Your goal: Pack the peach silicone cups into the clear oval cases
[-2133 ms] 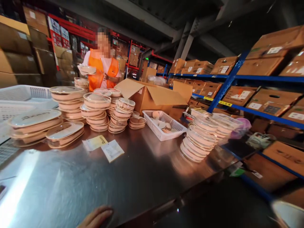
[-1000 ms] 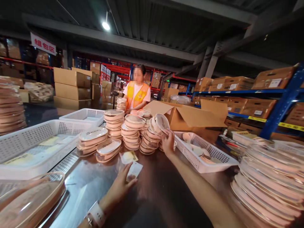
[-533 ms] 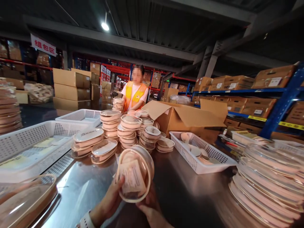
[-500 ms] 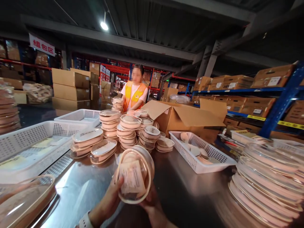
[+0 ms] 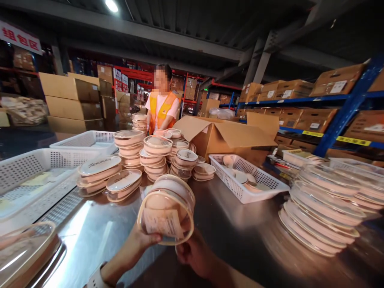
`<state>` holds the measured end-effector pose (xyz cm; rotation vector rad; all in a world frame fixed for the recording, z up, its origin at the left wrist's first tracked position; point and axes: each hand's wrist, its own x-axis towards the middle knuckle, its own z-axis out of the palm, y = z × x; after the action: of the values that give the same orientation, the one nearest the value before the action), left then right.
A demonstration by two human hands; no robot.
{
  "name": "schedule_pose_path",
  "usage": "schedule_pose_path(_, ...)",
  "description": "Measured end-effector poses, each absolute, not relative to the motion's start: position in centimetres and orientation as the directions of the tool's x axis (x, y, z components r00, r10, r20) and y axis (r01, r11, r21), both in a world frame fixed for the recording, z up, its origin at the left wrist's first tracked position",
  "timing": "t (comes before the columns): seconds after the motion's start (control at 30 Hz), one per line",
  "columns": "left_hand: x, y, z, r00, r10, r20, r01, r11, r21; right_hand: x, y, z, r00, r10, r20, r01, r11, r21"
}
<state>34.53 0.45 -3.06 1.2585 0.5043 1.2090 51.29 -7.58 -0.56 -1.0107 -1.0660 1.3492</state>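
Observation:
An oval clear plastic container (image 5: 165, 202) with a pale rim is tilted up in front of me above the metal table. Its clear side shows a printed paper slip and pale contents; behind the front rim are more rounded rims, perhaps of a second container. My left hand (image 5: 138, 245) grips its lower left edge, thumb over the front. At the lower right edge is my right hand (image 5: 195, 253), its fingers curled in and seemingly touching the rim. Just beyond stand stacks of similar containers (image 5: 154, 158), some with printed white tops.
White perforated baskets (image 5: 27, 158) stand left. A smaller white basket (image 5: 246, 196) with pale pieces sits right of centre, before an open cardboard box (image 5: 207, 140). Container stacks (image 5: 324, 224) rise at right. A person in an orange vest (image 5: 162, 106) stands across the table.
The held container has shifted slightly left and tipped, showing more of its far side. My right hand has come out from behind it to the lower right edge. The view has turned slightly.

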Motion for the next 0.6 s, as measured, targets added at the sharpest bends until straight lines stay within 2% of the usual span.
schedule_pose_path(0.07, 33.5, 1.6, -2.9, 0.303, 0.821, 0.484, -0.231, -0.429, 0.873, 53.1, -7.3, 1.1, 0.080, 0.982, 0.173, 0.060, 0.168, -0.984)
schedule_pose_path(0.13, 32.5, 2.3, -2.9, 0.253, 0.738, 0.626, -0.005, -0.646, 0.763, 54.1, -7.1, 2.4, 0.124, 0.941, 0.314, 0.293, 0.268, -0.918)
schedule_pose_path(0.2, 32.2, 1.9, -3.2, 0.251, 0.672, 0.697, 0.204, -0.741, 0.640, 53.6, -7.4, 2.5, 0.070, 0.921, 0.382, 0.419, 0.321, -0.849)
schedule_pose_path(0.3, 32.9, 0.1, -3.6, 0.339, 0.600, 0.724, 0.435, -0.783, 0.445, 51.9, -8.4, 1.2, -0.094, 0.882, 0.462, 0.574, 0.427, -0.698)
schedule_pose_path(0.33, 33.2, -0.4, -3.6, 0.363, 0.592, 0.719, 0.487, -0.779, 0.395, 51.6, -8.6, 0.9, -0.138, 0.869, 0.476, 0.600, 0.455, -0.657)
schedule_pose_path(0.37, 33.4, -0.7, -3.4, 0.360, 0.608, 0.707, 0.508, -0.764, 0.398, 51.6, -8.6, 0.7, -0.127, 0.858, 0.497, 0.602, 0.465, -0.649)
schedule_pose_path(0.43, 33.4, -0.6, -2.7, 0.241, 0.720, 0.650, 0.436, -0.679, 0.591, 52.6, -8.0, 0.8, 0.089, 0.839, 0.537, 0.522, 0.420, -0.743)
schedule_pose_path(0.5, 33.2, 0.1, -1.7, 0.108, 0.869, 0.483, 0.218, -0.494, 0.842, 54.1, -6.8, 1.2, 0.367, 0.814, 0.451, 0.320, 0.345, -0.882)
schedule_pose_path(0.53, 33.1, 0.6, -1.3, 0.084, 0.923, 0.375, 0.097, -0.382, 0.919, 54.7, -6.1, 1.3, 0.431, 0.827, 0.361, 0.207, 0.299, -0.931)
schedule_pose_path(0.6, 32.8, 1.4, -0.8, 0.094, 0.978, 0.189, -0.068, -0.183, 0.981, 55.2, -4.9, 0.9, 0.381, 0.906, 0.183, 0.040, 0.182, -0.983)
